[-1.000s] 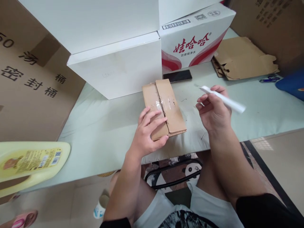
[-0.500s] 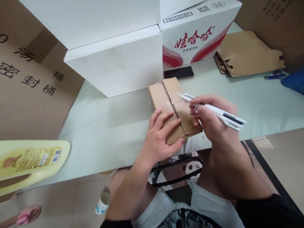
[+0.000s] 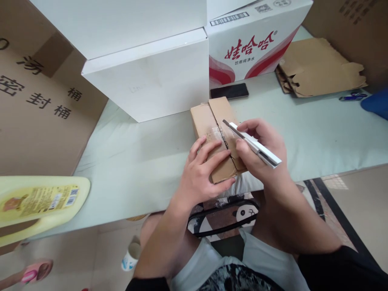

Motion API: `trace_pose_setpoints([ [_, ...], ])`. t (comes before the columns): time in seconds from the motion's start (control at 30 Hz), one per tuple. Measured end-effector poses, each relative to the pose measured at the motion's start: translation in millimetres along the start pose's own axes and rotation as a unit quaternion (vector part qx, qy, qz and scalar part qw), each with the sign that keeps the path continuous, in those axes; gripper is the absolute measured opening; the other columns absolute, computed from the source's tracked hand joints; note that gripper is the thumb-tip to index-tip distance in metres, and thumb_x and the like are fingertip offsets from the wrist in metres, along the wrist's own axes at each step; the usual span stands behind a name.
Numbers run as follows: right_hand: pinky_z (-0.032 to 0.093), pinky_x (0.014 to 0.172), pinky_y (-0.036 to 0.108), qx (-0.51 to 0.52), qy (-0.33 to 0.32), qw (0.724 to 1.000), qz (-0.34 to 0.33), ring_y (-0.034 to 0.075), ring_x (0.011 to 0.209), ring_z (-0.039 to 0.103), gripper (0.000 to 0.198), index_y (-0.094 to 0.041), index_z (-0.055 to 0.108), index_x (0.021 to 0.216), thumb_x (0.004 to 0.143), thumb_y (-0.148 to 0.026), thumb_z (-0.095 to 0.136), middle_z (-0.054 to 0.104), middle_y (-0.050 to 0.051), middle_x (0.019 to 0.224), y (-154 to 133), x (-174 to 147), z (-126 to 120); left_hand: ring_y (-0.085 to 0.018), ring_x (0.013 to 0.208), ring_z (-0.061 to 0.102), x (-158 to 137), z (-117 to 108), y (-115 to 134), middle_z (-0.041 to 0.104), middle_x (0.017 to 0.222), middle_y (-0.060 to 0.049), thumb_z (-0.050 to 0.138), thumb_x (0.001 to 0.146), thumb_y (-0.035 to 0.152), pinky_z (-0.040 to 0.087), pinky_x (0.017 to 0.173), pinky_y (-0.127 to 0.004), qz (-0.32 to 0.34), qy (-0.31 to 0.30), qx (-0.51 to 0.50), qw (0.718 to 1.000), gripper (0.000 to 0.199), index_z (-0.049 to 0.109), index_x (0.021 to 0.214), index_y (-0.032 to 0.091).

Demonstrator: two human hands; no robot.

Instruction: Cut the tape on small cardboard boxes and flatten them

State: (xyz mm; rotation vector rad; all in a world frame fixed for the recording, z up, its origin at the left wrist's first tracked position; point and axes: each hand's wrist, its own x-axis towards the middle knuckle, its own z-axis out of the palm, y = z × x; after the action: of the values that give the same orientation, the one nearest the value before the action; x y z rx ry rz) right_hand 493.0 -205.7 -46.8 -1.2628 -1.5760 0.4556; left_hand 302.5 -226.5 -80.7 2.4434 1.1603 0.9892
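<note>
A small brown cardboard box (image 3: pixel 201 117) lies on the cloth-covered table, with a ragged dark seam along its top and a patch of clear tape over it. My left hand (image 3: pixel 201 171) rests on the box's near left part, fingers spread across the top and thumb along the near edge. In my right hand (image 3: pixel 263 151) is a white utility knife (image 3: pixel 257 147), gripped between thumb and fingers. Its dark blade is out and points up-left over the box's right flap, close to the seam. Whether the blade touches the cardboard I cannot tell.
Behind the box stand a white carton (image 3: pixel 151 81) and a red-and-white carton (image 3: pixel 251 52). A black phone (image 3: pixel 229 91) lies before them. Flattened cardboard (image 3: pixel 321 68) is at the right, a yellow bottle (image 3: pixel 42 202) at the left. The table's front edge (image 3: pixel 127 218) runs close to my knees.
My right hand has moved left and slightly down with the utility knife, bringing the blade nearer the seam. My left hand stays on the box.
</note>
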Motion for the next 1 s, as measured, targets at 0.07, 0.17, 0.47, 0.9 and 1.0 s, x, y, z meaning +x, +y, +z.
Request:
trace_pose_setpoints([
  [0.07, 0.053, 0.067, 0.035, -0.005, -0.006, 1.0, -0.003, 0.019, 0.071, 0.063, 0.011, -0.025, 0.063, 0.093, 0.082, -0.03, 0.062, 0.07, 0.002, 0.085, -0.6, 0.3, -0.1, -0.037, 0.151, 0.036, 0.4, 0.6, -1.6, 0.057, 0.147, -0.011, 0.071, 0.088, 0.055, 0.033, 0.125, -0.06, 0.004, -0.003, 0.005, 1.0, 0.057, 0.064, 0.135, 0.025],
  [0.17, 0.052, 0.064, 0.034, -0.021, -0.021, 1.0, -0.002, 0.018, 0.066, 0.062, 0.009, -0.025, 0.063, 0.091, 0.082, -0.028, 0.062, 0.071, 0.001, 0.081, -2.6, 1.2, 0.1, -0.037, 0.15, 0.037, 1.2, 1.2, -2.8, 0.057, 0.148, -0.011, 0.07, 0.088, 0.058, 0.031, 0.126, -0.06, 0.009, -0.01, 0.006, 1.0, 0.059, 0.063, 0.137, 0.025],
  [0.47, 0.052, 0.068, 0.034, -0.062, -0.025, 0.998, -0.003, 0.019, 0.07, 0.066, 0.008, -0.025, 0.064, 0.09, 0.082, -0.023, 0.062, 0.071, 0.001, 0.081, -3.3, 2.0, 2.9, -0.036, 0.15, 0.036, 1.9, 1.2, -0.9, 0.058, 0.145, -0.012, 0.068, 0.091, 0.055, 0.032, 0.127, -0.057, 0.012, -0.001, -0.016, 1.0, 0.056, 0.064, 0.136, 0.023],
  [0.9, 0.051, 0.065, 0.033, -0.07, -0.029, 0.997, -0.03, 0.019, 0.071, 0.062, 0.006, -0.025, 0.062, 0.086, 0.081, -0.023, 0.061, 0.067, 0.002, 0.082, -3.5, 0.5, 3.1, -0.037, 0.149, 0.036, 0.7, 0.1, -1.9, 0.057, 0.146, -0.011, 0.072, 0.088, 0.052, 0.033, 0.126, -0.06, 0.0, -0.017, -0.007, 1.0, 0.057, 0.064, 0.136, 0.024],
  [1.0, 0.051, 0.066, 0.035, -0.057, -0.027, 0.998, -0.028, 0.021, 0.076, 0.063, 0.006, -0.025, 0.062, 0.085, 0.079, -0.024, 0.061, 0.067, 0.004, 0.085, -3.5, 0.7, 2.9, -0.036, 0.148, 0.037, 0.9, 0.5, -2.3, 0.058, 0.146, -0.012, 0.071, 0.089, 0.052, 0.033, 0.126, -0.059, 0.011, -0.005, -0.014, 1.0, 0.056, 0.064, 0.136, 0.023],
])
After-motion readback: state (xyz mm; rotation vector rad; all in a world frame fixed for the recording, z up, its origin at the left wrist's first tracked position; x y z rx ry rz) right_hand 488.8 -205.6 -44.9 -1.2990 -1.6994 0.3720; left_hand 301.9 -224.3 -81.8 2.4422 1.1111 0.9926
